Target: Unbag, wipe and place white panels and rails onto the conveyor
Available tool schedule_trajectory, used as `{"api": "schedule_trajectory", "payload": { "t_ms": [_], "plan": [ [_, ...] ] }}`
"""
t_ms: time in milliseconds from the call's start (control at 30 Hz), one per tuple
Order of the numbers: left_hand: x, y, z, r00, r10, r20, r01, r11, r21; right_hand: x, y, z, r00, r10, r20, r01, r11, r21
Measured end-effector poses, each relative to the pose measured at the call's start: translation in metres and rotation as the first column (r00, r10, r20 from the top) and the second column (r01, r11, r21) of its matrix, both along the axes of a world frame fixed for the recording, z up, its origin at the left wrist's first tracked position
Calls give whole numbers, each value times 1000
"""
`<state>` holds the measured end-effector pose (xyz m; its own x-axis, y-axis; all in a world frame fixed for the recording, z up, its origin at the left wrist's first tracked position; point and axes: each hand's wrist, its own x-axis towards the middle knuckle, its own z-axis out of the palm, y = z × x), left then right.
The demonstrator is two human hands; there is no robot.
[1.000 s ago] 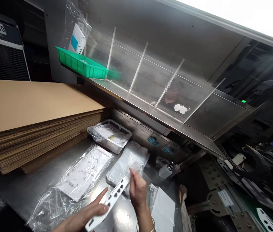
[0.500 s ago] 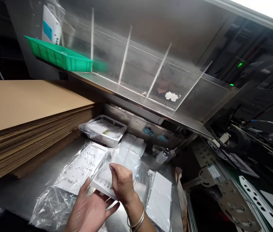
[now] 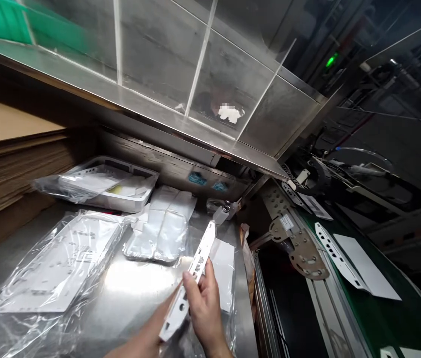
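Note:
A long white perforated strip point(image 3: 190, 281) stands lengthwise between my hands above the steel table point(image 3: 121, 283). My right hand point(image 3: 205, 308) grips its middle with the fingers and thumb. My left hand point(image 3: 145, 340), cut off by the bottom of the view, lies along its lower part and holds it from the other side. A clear plastic bag holding a white punched sheet point(image 3: 53, 268) is to the left of my hands. A silvery pouch point(image 3: 158, 236) lies just beyond them.
A metal tray of bagged parts point(image 3: 106, 189) and stacked cardboard sheets point(image 3: 5, 171) stand at the left. A steel shelf with clear dividers point(image 3: 151, 84) overhangs the table. At right, a green conveyor belt point(image 3: 348, 278) carries a white perforated strip point(image 3: 335, 251).
My view has swung right and down. The strip, flat in my hands half a second ago, now stands edge-on and lengthwise. My hands have moved closer to the table's right side.

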<state>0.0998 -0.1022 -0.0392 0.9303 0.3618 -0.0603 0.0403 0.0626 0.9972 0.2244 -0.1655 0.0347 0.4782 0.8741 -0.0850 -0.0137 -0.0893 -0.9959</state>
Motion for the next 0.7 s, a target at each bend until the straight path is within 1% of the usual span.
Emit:
{"api": "schedule_trajectory", "payload": {
  "t_ms": [33,67,100,133,167,200,233,267,300,333,400,433,467,500,533,567,600,633,667,700],
  "plan": [
    [11,5,-3,996,-74,-41,81,971,225,9,1,-10,990,-67,124,77,994,-79],
    [22,13,-8,989,-94,-115,137,877,460,20,2,-21,953,-108,283,158,974,-160],
    [31,23,-15,981,-51,-188,163,742,650,32,2,-35,883,-117,455,245,941,-234],
    [39,36,-23,973,44,-228,155,611,776,44,2,-49,790,-84,607,328,895,-303],
    [45,50,-33,958,159,-240,130,503,854,57,2,-63,698,-21,716,395,845,-361],
    [49,66,-43,942,236,-240,112,451,885,68,1,-75,631,55,774,435,801,-411],
    [49,81,-52,928,283,-244,105,428,898,78,0,-84,598,122,792,446,771,-455],
    [47,94,-61,915,314,-254,105,422,901,85,-1,-90,592,162,790,440,756,-484],
    [41,106,-67,905,334,-265,105,426,898,90,0,-91,592,168,788,434,758,-487],
    [32,116,-72,894,355,-275,108,424,899,92,2,-89,587,140,797,435,776,-457],
    [12,129,-74,879,377,-291,120,417,901,91,15,-77,591,42,806,412,843,-345],
    [3,133,-72,882,364,-299,134,413,901,88,27,-71,615,12,789,362,884,-295],
    [-4,137,-68,882,364,-300,137,410,902,84,41,-65,646,19,763,286,921,-266],
    [-7,141,-63,871,394,-293,121,406,906,80,59,-62,670,77,739,188,945,-269],
    [-7,147,-58,846,455,-279,86,400,913,76,79,-62,676,163,719,92,949,-301],
    [-4,155,-53,802,537,-260,37,390,920,72,100,-65,655,253,712,22,936,-353],
    [1,165,-50,742,625,-243,-15,378,926,69,120,-72,628,324,708,-18,915,-403],
    [8,177,-47,675,699,-237,-57,369,928,66,139,-80,604,372,705,-31,895,-445],
    [15,190,-46,616,749,-244,-83,370,925,65,155,-89,592,401,699,-32,878,-477],
    [22,203,-45,577,772,-266,-90,384,919,64,169,-97,594,415,689,-27,866,-498]
  ]
}}
